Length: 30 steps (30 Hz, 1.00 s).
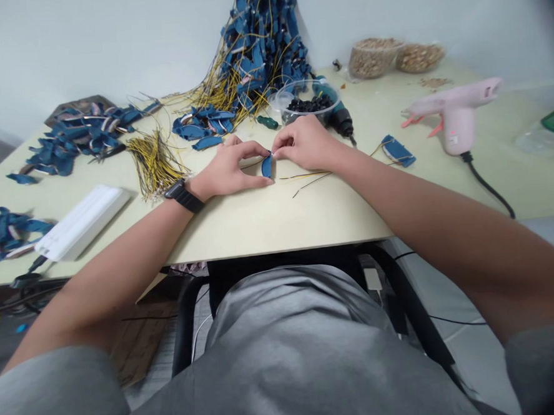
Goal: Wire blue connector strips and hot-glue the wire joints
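Between the thumb and index finger of my left hand [232, 166] is a small blue curved plastic piece [266, 167], held just above the table near its middle. My right hand [305, 144] has thumb and fingertips pinched together at the upper end of that piece; whatever they hold is too small to make out. A yellow-and-black wire [303, 176] with bare-looking ends lies on the table below my right hand. Farther right rests another blue piece [398, 150] with wires attached.
A pink glue gun [456, 112] stands at the right. Behind my hands are a tub of black parts [311, 103], a power drill [341, 119] and a tall heap of wired blue pieces [267, 45]. Yellow wires [155, 162] and a white power strip [83, 222] lie left.
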Motion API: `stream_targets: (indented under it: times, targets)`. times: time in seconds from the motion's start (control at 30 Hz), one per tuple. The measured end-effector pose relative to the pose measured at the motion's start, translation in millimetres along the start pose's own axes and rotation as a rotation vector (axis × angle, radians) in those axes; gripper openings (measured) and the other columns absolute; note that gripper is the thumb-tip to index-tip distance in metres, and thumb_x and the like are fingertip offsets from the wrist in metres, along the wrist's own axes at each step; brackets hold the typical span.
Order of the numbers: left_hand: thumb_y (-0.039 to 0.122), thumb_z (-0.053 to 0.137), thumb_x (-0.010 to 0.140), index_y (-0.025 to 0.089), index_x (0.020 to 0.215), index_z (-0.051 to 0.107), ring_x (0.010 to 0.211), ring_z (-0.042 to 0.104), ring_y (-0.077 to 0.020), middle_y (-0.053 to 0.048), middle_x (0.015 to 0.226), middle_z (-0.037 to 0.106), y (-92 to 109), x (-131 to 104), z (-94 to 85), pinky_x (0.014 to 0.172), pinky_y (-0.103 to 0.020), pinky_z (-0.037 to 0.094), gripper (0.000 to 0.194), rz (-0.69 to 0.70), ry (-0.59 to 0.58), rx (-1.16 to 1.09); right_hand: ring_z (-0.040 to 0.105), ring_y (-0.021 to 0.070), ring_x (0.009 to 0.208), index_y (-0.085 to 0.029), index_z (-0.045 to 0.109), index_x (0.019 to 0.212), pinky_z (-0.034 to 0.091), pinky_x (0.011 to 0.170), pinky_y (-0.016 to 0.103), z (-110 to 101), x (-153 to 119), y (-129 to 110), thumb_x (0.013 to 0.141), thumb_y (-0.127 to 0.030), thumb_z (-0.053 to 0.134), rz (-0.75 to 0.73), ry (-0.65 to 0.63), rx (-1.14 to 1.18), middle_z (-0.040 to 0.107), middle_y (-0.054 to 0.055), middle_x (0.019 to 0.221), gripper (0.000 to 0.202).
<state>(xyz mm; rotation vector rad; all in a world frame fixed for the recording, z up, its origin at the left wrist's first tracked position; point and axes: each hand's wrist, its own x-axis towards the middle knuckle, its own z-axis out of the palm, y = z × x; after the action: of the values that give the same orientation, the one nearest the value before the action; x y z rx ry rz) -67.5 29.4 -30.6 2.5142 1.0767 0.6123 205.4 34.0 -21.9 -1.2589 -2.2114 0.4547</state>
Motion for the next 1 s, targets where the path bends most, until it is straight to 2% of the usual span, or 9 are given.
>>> stream_targets:
  times: [0.1, 0.27, 0.4, 0.5, 0.6, 0.77, 0.87, 1.0]
  targets:
    - [0.079, 0.102, 0.081, 0.028, 0.135, 0.090, 0.130, 0.066, -0.0409, -0.010, 0.131, 0.089, 0.2, -0.1, -1.4, 0.125, -0.064, 0.049, 0.076, 0.004, -0.004, -0.013, 0.085, 0.0338, 0.105, -0.026, 0.098, 0.100, 0.066, 0.106, 0.053, 0.1, 3.2, 2.1, 0.097, -0.014, 0.096, 0.039, -0.002, 0.039, 0.093, 0.009, 0.107, 0.012]
    - [0.076, 0.104, 0.077, 0.028, 0.132, 0.091, 0.129, 0.068, -0.0406, -0.010, 0.133, 0.090, 0.9, 0.4, -3.0, 0.126, -0.064, 0.051, 0.073, 0.011, -0.014, -0.030, 0.087, 0.0332, 0.109, -0.028, 0.098, 0.113, 0.070, 0.104, 0.051, 2.7, 4.9, 2.5, 0.094, -0.013, 0.099, 0.055, 0.005, 0.097, 0.095, 0.008, 0.116, 0.024]
    - [0.076, 0.106, 0.075, 0.029, 0.130, 0.090, 0.129, 0.070, -0.0401, -0.011, 0.134, 0.090, 2.0, 1.2, -4.1, 0.128, -0.063, 0.054, 0.074, 0.003, -0.012, -0.053, 0.087, 0.0362, 0.109, -0.028, 0.099, 0.106, 0.069, 0.104, 0.055, 4.3, 4.4, 2.8, 0.096, -0.019, 0.100, 0.032, 0.017, 0.055, 0.094, 0.009, 0.112, 0.014]
    - [0.074, 0.108, 0.074, 0.028, 0.129, 0.089, 0.131, 0.071, -0.0400, -0.011, 0.133, 0.090, 3.3, 1.3, -5.4, 0.130, -0.064, 0.055, 0.074, -0.004, -0.017, -0.055, 0.087, 0.0370, 0.109, -0.029, 0.100, 0.108, 0.069, 0.104, 0.056, 5.5, 4.7, 4.5, 0.096, -0.022, 0.100, 0.031, 0.017, 0.050, 0.094, 0.009, 0.110, 0.013]
    - [0.071, 0.110, 0.073, 0.027, 0.132, 0.086, 0.135, 0.072, -0.0404, -0.012, 0.136, 0.089, 2.7, 0.4, -5.0, 0.133, -0.067, 0.056, 0.077, -0.018, -0.014, -0.075, 0.087, 0.0361, 0.108, -0.028, 0.100, 0.107, 0.069, 0.103, 0.055, 6.1, 5.7, 5.3, 0.095, -0.019, 0.099, 0.032, 0.019, 0.052, 0.094, 0.009, 0.111, 0.015]
    - [0.065, 0.117, 0.066, 0.027, 0.141, 0.077, 0.149, 0.080, -0.0448, -0.016, 0.155, 0.081, -2.1, -1.1, 1.1, 0.135, -0.067, 0.061, 0.093, -0.065, 0.017, -0.239, 0.087, 0.0333, 0.103, -0.026, 0.098, 0.102, 0.069, 0.100, 0.051, 5.7, 7.6, 1.4, 0.090, -0.009, 0.098, 0.030, 0.012, 0.087, 0.093, 0.008, 0.106, 0.021]
    - [0.062, 0.117, 0.066, 0.027, 0.144, 0.075, 0.153, 0.081, -0.0463, -0.017, 0.161, 0.080, -2.2, -0.5, 2.7, 0.138, -0.069, 0.059, 0.096, -0.058, 0.002, -0.291, 0.087, 0.0330, 0.102, -0.025, 0.096, 0.097, 0.069, 0.100, 0.051, 6.3, 8.7, -0.7, 0.088, -0.005, 0.098, 0.033, 0.013, 0.109, 0.092, 0.008, 0.102, 0.022]
    - [0.068, 0.115, 0.068, 0.027, 0.141, 0.082, 0.148, 0.077, -0.0479, -0.015, 0.149, 0.089, 2.7, 1.3, 0.1, 0.139, -0.074, 0.053, 0.090, -0.054, -0.013, -0.154, 0.088, 0.0350, 0.102, -0.026, 0.095, 0.096, 0.070, 0.100, 0.054, 7.1, 9.9, -0.3, 0.088, -0.013, 0.101, 0.062, 0.012, 0.090, 0.093, 0.009, 0.102, 0.016]
